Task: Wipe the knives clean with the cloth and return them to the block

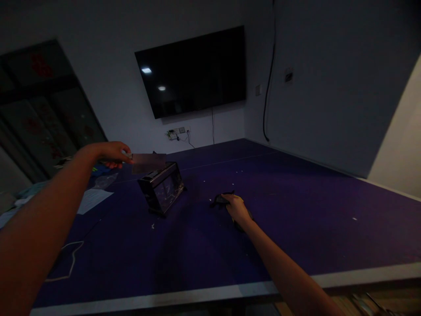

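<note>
My left hand (115,153) pinches the edge of a thin, flat brownish sheet (148,163). The sheet hangs over the top of a black box (164,188) with a clear side panel; whether the two touch, I cannot tell. Pale scraps show dimly behind the panel. To the right, my right hand (237,208) is closed over a dark object with yellow edges (219,200) on the purple table (289,237). My palm and fingers cover much of that object, so its kind is unclear.
A white paper sheet (94,199) and a crumpled clear plastic bag (105,180) lie at left. Near the front left is a pale cord loop (73,259). Small white scraps (354,218) dot the table. A television (197,72) hangs on the far wall.
</note>
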Demonstrator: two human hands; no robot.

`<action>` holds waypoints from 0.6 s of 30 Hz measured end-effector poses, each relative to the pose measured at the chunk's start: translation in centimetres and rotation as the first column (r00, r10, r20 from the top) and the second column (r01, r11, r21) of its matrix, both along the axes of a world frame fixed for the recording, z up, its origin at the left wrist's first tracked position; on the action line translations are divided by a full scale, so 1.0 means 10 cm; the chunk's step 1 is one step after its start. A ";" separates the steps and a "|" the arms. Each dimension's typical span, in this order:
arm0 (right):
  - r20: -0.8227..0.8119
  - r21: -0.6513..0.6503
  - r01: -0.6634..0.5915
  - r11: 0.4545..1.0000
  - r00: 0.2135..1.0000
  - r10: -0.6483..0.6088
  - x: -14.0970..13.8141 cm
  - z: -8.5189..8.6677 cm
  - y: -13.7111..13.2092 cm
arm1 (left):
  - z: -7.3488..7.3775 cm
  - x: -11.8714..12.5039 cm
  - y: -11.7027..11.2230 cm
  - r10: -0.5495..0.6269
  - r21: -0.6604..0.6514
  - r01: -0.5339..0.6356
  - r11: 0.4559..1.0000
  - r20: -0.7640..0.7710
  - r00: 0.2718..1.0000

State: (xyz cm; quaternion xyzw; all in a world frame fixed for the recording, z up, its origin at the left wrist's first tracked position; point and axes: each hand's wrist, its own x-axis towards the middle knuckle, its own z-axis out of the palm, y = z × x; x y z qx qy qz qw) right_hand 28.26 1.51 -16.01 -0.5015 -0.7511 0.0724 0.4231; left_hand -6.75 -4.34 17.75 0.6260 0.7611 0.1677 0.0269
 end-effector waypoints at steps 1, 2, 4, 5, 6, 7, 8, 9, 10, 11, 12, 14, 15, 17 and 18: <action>-0.004 0.002 -0.001 1.000 1.000 0.001 0.00 0.00 0.00 | 0.01 0.00 -0.01 0.010 -0.138 -0.010 0.990 -0.004 1.000; -0.008 0.004 -0.001 1.000 1.000 0.001 0.00 -0.01 0.01 | 0.01 0.00 -0.01 0.026 -0.226 -0.023 0.974 0.010 1.000; -0.013 0.003 0.001 1.000 1.000 -0.001 0.00 -0.02 0.02 | 0.02 0.00 -0.02 0.078 -0.204 -0.053 0.978 0.116 0.990; -0.011 0.002 0.002 1.000 1.000 -0.002 -0.01 -0.02 0.02 | 0.02 0.00 -0.02 0.100 -0.149 -0.072 0.986 0.189 0.977; -0.009 0.002 0.003 1.000 1.000 -0.003 -0.01 -0.02 0.02 | 0.02 0.00 -0.03 0.114 -0.105 -0.091 0.990 0.242 0.963; -0.007 0.002 0.004 1.000 1.000 -0.004 -0.01 -0.02 0.02 | 0.02 0.01 -0.03 0.121 -0.096 -0.099 0.990 0.257 0.959; -0.006 0.004 0.004 1.000 1.000 -0.004 -0.01 -0.02 0.02 | 0.02 0.02 -0.04 0.118 -0.124 -0.092 0.988 0.227 0.967; -0.006 0.005 0.002 1.000 1.000 -0.002 -0.01 -0.01 0.01 | 0.03 0.03 -0.05 0.105 -0.177 -0.076 0.981 0.160 0.981; -0.007 0.006 0.000 1.000 1.000 0.000 -0.01 -0.01 0.01 | 0.03 0.04 -0.07 0.082 -0.229 -0.063 0.972 0.079 0.993; -0.009 0.007 -0.003 1.000 1.000 0.003 -0.01 0.00 0.01 | 0.03 0.06 -0.08 0.056 -0.279 -0.053 0.959 0.002 0.998; -0.011 0.006 -0.005 1.000 1.000 0.005 0.00 0.00 0.00 | 0.03 0.07 -0.09 0.037 -0.300 -0.052 0.953 -0.054 0.998; -0.014 0.005 -0.006 1.000 1.000 0.007 0.00 0.00 0.00 | 0.04 0.09 -0.10 0.029 -0.311 -0.058 0.949 -0.097 0.995; -0.014 0.005 -0.005 1.000 1.000 0.005 0.00 0.00 0.00 | 0.05 0.10 -0.09 0.032 -0.302 -0.060 0.951 -0.097 0.995; -0.007 0.003 0.003 1.000 1.000 -0.003 0.00 0.00 0.01 | 0.07 0.12 -0.03 0.012 -0.263 -0.046 0.964 -0.128 0.992; -0.004 0.002 0.006 1.000 1.000 -0.006 -0.01 0.00 0.01 | 0.09 0.14 0.01 -0.012 -0.232 -0.032 0.972 -0.186 0.983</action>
